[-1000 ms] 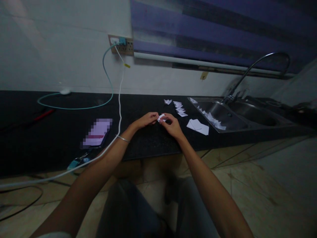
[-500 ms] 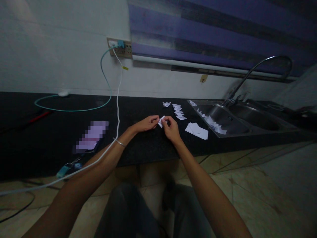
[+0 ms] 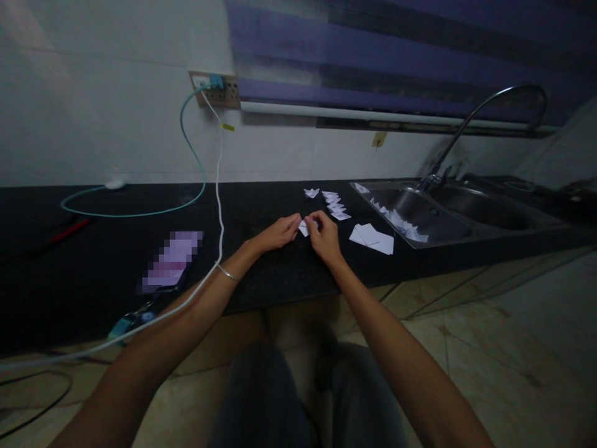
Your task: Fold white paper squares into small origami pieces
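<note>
Between my two hands is a small folded piece of white paper (image 3: 303, 228), held just over the black counter. My left hand (image 3: 281, 231) pinches its left side, with a bracelet on that wrist. My right hand (image 3: 323, 235) grips the paper's right side between thumb and fingers, which hide part of it. Behind the hands, a single folded paper boat (image 3: 311, 193) sits on the counter, and a row of several more paper boats (image 3: 336, 205) stands to its right. A stack of white paper sheets (image 3: 372, 239) lies to the right of my right hand.
More folded paper pieces (image 3: 401, 225) line the left rim of the metal sink (image 3: 459, 231), which has a tall curved faucet (image 3: 476, 118). A blurred-out phone (image 3: 172, 261) and keys (image 3: 128, 323) lie at left. A white cable (image 3: 219, 199) hangs from the socket (image 3: 226, 91) across my left forearm.
The camera view has tilted and shifted slightly. Both hands stay on the small paper, whose visible shape has altered a little between the fingers.
</note>
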`<state>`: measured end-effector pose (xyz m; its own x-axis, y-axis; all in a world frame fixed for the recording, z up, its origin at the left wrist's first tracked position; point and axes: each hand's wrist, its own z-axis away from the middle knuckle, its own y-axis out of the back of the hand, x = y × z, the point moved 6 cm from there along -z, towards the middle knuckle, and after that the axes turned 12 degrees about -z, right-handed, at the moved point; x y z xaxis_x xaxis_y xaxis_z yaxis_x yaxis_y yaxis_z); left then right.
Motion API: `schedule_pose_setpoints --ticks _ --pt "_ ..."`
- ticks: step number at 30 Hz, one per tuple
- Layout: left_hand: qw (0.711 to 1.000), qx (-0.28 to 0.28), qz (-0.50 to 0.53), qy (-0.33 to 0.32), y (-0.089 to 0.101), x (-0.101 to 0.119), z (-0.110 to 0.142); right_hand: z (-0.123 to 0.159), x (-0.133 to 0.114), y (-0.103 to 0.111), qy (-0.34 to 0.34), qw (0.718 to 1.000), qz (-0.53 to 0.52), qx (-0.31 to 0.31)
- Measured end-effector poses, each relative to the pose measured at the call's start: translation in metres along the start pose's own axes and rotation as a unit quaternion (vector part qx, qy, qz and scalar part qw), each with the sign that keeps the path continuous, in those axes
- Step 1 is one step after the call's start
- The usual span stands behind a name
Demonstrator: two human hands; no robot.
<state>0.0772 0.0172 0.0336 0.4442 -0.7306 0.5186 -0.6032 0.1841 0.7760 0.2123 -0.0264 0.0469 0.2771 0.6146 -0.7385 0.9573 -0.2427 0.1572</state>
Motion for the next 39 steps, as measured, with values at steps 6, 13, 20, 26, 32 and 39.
schedule_pose_setpoints --ticks 6,13,20,26,32,39 --pt "1.0 0.0 -0.021 0.009 0.002 0.006 0.002 0.001 0.001 0.001 0.001 1.0 0.007 0.019" --pt "0.998 0.001 -0.051 -0.022 0.001 0.004 0.002 0.003 0.008 0.001 -0.031 0.999 -0.02 0.019" --pt "0.998 0.018 -0.056 -0.03 0.003 0.003 0.004 0.003 0.032 -0.008 -0.166 0.973 -0.162 -0.001" --pt "0.998 0.051 -0.038 -0.002 0.008 0.001 0.004 0.004 0.036 -0.008 -0.237 0.939 -0.248 -0.025" --pt "0.999 0.035 -0.034 -0.004 0.002 -0.002 0.001 0.006 0.044 -0.001 -0.228 0.938 -0.259 -0.015" --pt "1.0 0.019 -0.016 0.006 0.002 0.001 0.0 0.007 0.044 0.002 -0.228 0.942 -0.248 0.006"
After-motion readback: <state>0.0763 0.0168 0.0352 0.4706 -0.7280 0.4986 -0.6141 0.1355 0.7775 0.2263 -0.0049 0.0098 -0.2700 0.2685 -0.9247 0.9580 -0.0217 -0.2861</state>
